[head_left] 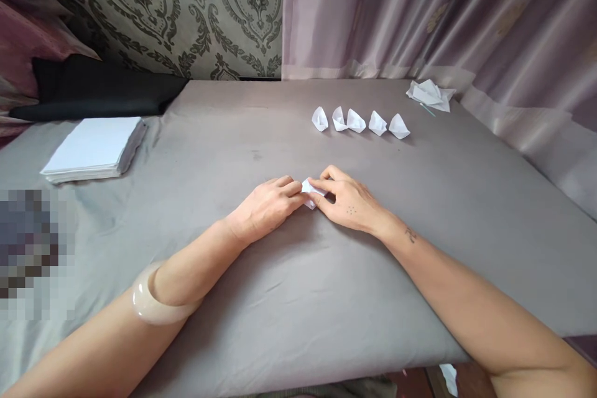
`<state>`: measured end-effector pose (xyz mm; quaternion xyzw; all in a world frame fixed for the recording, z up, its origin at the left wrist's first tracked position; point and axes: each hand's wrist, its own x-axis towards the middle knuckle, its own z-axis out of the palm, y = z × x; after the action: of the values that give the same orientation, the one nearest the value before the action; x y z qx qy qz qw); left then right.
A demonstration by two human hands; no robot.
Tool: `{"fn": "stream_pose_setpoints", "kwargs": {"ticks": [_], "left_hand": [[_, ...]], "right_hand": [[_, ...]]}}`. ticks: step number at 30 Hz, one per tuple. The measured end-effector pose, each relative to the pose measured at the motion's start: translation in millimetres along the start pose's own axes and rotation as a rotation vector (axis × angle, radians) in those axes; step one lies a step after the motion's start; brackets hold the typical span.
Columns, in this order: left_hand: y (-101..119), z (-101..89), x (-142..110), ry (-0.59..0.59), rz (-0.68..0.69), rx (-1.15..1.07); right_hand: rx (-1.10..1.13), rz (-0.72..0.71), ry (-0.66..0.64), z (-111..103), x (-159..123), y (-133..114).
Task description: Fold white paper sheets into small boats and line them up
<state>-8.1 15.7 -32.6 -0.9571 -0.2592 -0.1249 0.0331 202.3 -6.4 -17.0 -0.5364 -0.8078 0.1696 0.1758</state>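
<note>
1. While my left hand pinches the small white folded paper from the left, my right hand grips it from the right, between thumb and fingers.
2. The paper is at the fingertips of both hands, over the grey cloth; whether it touches the cloth, I cannot tell.
3. One corner points away from me; its long axis is hidden by my fingers.
4. Beyond my hands, toward the right, five folded white shapes stand in a row.
</note>
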Motion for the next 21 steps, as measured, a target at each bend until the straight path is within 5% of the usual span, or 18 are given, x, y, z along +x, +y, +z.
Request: {"fn": "stream_pose_setpoints", "kwargs": {"ticks": [9, 14, 21], "left_hand": [[5.0, -12.4, -1.3, -0.082, 0.028, -0.047], [20.0, -29.6, -4.9, -0.228, -0.026, -0.051], [41.9, -33.7, -4.5, -0.267, -0.068, 0.008]], "right_hand": [[-0.073, -0.023, 0.054, 8.8, -2.7, 0.0], [-0.107, -0.066, 0.066, 9.8, -4.4, 0.3], [-0.249, -0.137, 0.009, 3.4, -18.7, -8.7]]}}
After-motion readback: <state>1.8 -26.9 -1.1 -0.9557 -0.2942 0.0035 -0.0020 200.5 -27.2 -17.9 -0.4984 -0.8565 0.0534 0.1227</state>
